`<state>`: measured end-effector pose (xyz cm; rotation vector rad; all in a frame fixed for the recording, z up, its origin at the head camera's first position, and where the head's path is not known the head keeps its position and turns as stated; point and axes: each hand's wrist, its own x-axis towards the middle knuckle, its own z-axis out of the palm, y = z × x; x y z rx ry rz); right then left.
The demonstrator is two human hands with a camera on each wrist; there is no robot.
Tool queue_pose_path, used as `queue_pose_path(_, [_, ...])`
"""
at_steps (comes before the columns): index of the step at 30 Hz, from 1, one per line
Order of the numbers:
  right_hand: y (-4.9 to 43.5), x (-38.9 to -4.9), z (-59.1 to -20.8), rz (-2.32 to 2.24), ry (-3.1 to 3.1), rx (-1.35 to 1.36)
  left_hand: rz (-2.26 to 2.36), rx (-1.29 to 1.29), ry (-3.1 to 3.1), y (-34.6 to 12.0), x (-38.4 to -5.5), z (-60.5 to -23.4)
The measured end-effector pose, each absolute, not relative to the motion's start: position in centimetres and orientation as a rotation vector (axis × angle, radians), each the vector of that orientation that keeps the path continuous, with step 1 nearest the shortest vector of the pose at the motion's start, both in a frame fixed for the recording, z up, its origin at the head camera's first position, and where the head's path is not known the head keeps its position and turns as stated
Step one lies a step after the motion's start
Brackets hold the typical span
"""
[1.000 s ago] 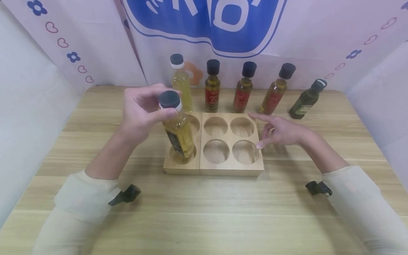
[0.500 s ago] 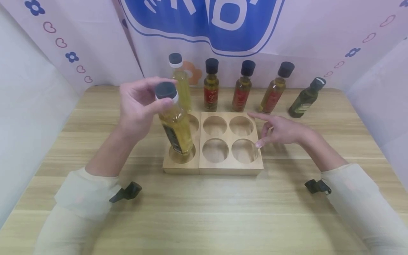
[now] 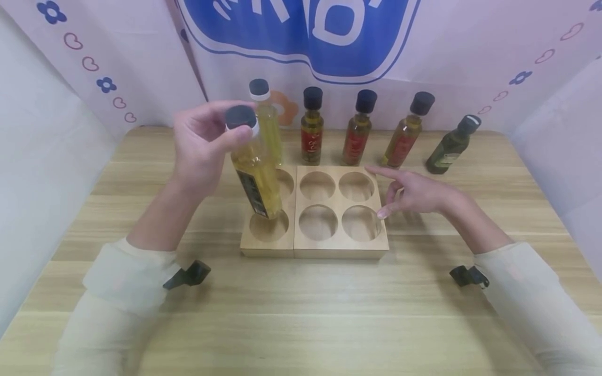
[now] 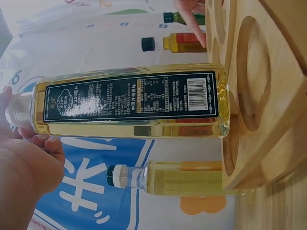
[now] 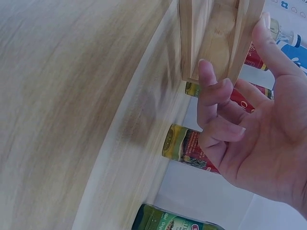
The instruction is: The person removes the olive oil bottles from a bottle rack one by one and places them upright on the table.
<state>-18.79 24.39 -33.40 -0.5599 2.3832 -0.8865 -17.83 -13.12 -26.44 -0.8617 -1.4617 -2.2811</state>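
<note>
My left hand (image 3: pixel 199 141) grips an oil bottle (image 3: pixel 257 180) by its neck, just below the dark cap. The bottle is tall and clear, with pale yellow oil and a black label (image 4: pixel 129 98) facing the left wrist camera. It leans slightly, its base over the front left hole of the wooden rack (image 3: pixel 301 245). My right hand (image 3: pixel 416 193) touches the rack's right end, index finger straight at the back corner and thumb at the side edge. The other right fingers are bent and hold nothing, as the right wrist view shows.
Behind the rack stand another pale oil bottle (image 3: pixel 269 125), several red-labelled bottles (image 3: pixel 312 138) with black caps and, at the right, a dark green bottle (image 3: pixel 449 149). A printed cloth (image 3: pixel 357 68) hangs along the back of the wooden table (image 3: pixel 329 313).
My left hand has risen and shifted slightly left with the oil bottle, whose base has come up from the front left hole. My right hand keeps its place on the rack.
</note>
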Motion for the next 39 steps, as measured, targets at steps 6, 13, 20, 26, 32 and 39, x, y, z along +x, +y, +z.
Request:
queue_pose_path(6, [24.4,-18.8,-33.5,-0.885,2.379,-0.569,-2.264,-0.779,-1.464,-13.4,-18.4,-26.5])
queue_pose_path(13, [24.6,-18.8,-33.6,-0.875,2.388,-0.575,-2.16,-0.698,-1.508,-13.9,-19.2,-26.6])
queue_pose_path(20, [24.7,-18.9,-33.6,-0.883,2.387,-0.561,-2.134,-0.591,-1.496,-14.6,-20.1,-26.4])
queue_pose_path(26, [24.6,-18.8,-33.5,-0.903,2.37,-0.549,-2.087,-0.513,-1.525,-15.6,-21.0,-26.4])
queue_pose_path(32, [24.6,-18.9,-33.6,-0.901,2.369,-0.55,-2.076,-0.377,-1.516,-16.3,-21.7,-26.5])
queue_pose_path(39, [24.7,-19.0,-33.7,-0.881,2.379,-0.545,-2.026,-0.289,-1.538,-17.3,-22.5,-26.9])
